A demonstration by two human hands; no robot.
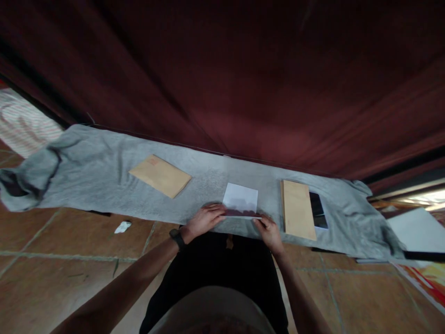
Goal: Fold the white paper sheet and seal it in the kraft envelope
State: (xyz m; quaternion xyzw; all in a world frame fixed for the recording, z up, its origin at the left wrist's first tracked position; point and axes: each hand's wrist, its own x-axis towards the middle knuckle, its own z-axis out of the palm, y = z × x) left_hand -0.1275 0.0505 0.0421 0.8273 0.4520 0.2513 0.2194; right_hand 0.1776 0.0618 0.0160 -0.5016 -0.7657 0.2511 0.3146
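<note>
White paper (239,198), light and easily creased by my guess, lies at lower centre of the frame with both hands at its near edge.
I see that edge apparently turned up; the left hand (207,217) pinches its left end with fingers nearly closed, and the right hand (269,233) nips the right end. I judge it thin and floppy, stiffer along the turned edge, so I favour light fingertips at the corners. Grey cloth (201,162) lies underneath; a brown envelope stack (298,208) sits right of centre, another envelope (160,175) left.
</note>
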